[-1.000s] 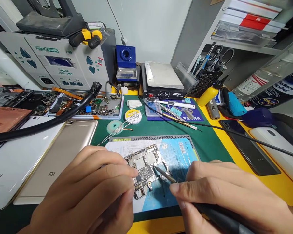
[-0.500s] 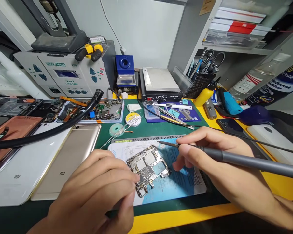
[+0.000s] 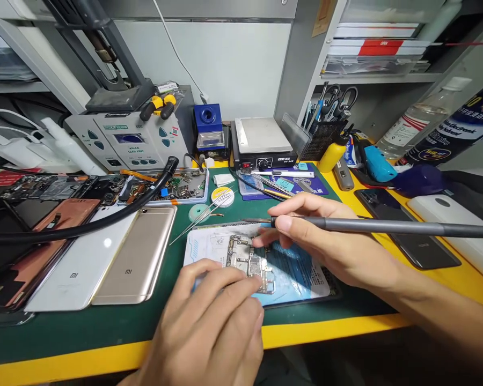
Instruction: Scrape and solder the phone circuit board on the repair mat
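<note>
A bare phone circuit board [image 3: 241, 252] lies on a blue and white work pad [image 3: 306, 287]. At its lower edge my left hand [image 3: 217, 321] is closed, its fingertips pressed on the board; the thumb is mostly hidden behind the fingers. My right hand [image 3: 317, 230] pinches a slim dark grey soldering iron [image 3: 370, 226] near its front end. The iron's tip points left, above the pad's far edge and apart from the board. A lower finger of my right hand reaches down at the board's upper right side, where it covers part of it.
Tweezers [image 3: 193, 221] rest over a green roll [image 3: 199, 213] beside a round tin [image 3: 222, 197]. Phones, including a gold one [image 3: 139, 254], lie to the left under a black hose [image 3: 104, 222]. A heating plate [image 3: 261, 136] and hot-air station [image 3: 131, 139] stand behind. A dark phone [image 3: 410, 241] lies right.
The board has turned on the pad, with my left hand now at its lower edge. My right hand and the iron have moved left, the iron now nearly level. The view has shifted.
</note>
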A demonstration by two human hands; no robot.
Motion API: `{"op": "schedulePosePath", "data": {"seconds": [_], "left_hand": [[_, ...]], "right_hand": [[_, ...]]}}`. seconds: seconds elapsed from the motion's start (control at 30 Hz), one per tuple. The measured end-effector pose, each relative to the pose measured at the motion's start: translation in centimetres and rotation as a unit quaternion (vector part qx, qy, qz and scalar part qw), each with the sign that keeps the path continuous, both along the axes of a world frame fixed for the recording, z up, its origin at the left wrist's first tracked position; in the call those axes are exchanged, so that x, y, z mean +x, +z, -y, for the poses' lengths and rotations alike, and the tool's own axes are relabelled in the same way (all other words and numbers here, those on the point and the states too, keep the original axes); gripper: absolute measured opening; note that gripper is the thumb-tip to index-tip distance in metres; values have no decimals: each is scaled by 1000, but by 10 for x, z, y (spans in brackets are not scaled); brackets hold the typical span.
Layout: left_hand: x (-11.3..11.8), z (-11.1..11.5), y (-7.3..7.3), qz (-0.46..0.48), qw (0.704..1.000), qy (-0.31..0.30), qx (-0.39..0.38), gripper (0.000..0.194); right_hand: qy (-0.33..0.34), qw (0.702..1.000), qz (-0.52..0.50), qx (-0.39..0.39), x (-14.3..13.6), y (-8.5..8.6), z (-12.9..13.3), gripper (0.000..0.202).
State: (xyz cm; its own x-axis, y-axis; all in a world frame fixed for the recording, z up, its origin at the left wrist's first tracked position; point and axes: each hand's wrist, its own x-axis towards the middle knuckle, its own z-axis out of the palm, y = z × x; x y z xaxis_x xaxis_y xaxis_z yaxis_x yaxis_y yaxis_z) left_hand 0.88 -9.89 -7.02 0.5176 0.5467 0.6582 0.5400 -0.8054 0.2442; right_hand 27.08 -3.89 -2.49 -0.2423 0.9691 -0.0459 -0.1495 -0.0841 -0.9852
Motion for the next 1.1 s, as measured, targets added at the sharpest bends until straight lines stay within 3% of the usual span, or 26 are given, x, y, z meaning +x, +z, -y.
{"op": "schedulePosePath", "data": {"seconds": [0.1, 0.23, 0.37, 0.57, 0.67, 0.87, 1.1], "left_hand": [[6, 7, -2, 7, 1000, -3, -3, 23], [-5, 3, 13, 47, 998, 33, -40, 25], [-25, -26, 38, 45, 992, 67, -97, 25], [-36, -80, 62, -43, 974, 0, -221, 32], [-33, -92, 61, -44, 970, -9, -237, 32], [-27, -93, 46, -16, 971, -4, -240, 32], [-23, -78, 32, 15, 970, 2, -243, 35]], "right_hand": [[-15, 999, -3, 34, 2, 0, -4, 28], [-85, 995, -57, 6, 2, 5, -11, 27], [-153, 983, -87, -60, -3, 10, -14, 27], [-131, 984, -72, -100, -6, 14, -10, 34], [-100, 988, -49, -107, -4, 13, -6, 40], [-85, 987, 5, -133, -2, 12, 8, 24], [-164, 963, 132, -167, -18, 28, 25, 35]]}}
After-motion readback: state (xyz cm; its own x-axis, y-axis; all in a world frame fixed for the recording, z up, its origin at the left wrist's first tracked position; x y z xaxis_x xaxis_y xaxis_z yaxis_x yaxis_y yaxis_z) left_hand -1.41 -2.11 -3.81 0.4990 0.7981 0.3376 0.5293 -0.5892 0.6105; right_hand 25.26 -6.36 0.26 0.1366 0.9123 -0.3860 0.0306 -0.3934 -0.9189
